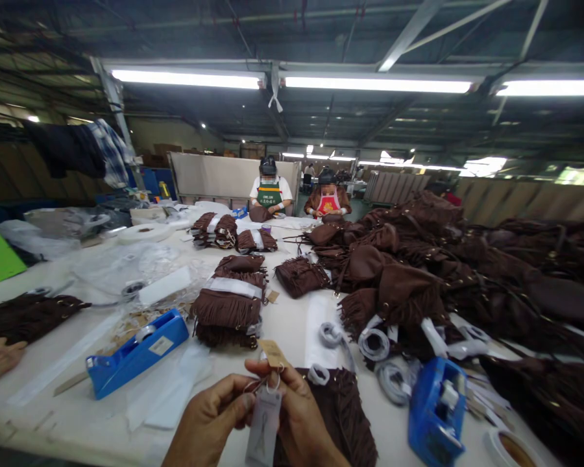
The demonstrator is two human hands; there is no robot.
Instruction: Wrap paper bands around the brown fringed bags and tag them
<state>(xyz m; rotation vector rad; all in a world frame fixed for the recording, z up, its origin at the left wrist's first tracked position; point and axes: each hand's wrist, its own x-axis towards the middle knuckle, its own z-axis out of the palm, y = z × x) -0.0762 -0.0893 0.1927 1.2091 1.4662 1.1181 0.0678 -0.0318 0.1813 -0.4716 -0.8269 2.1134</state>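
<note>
- The person's left hand [214, 412] is nearly closed, thumb and fingertips pinched together at a thin string [274, 384], left of the tags.
- The right hand [304, 405] is curled almost shut around the same string from the other side; its exact fingertip grip is partly hidden.
- A brown paper tag [273, 354] sticks up at twelve o'clock from the fingertips; a pale card tag [263, 429] hangs at six o'clock, between the two hands.
- A dark brown fringed piece [343, 408] lies on the bench [150, 447] below and beside the right hand, reaching toward three o'clock.
- A blue tape dispenser [139, 350] sits at ten o'clock from the hands, and a second blue dispenser [438, 412] at three o'clock.
- A banded brown fringed bundle [231, 305] lies at eleven o'clock.
- A large heap of brown bags [418, 266] spreads at two o'clock.
- Another person's hand [0, 360] touches a fringed brown item [26, 314] near nine o'clock.
- Two aproned people, one in green [270, 194] and one in red [328, 202], are across the bench around twelve o'clock.
</note>
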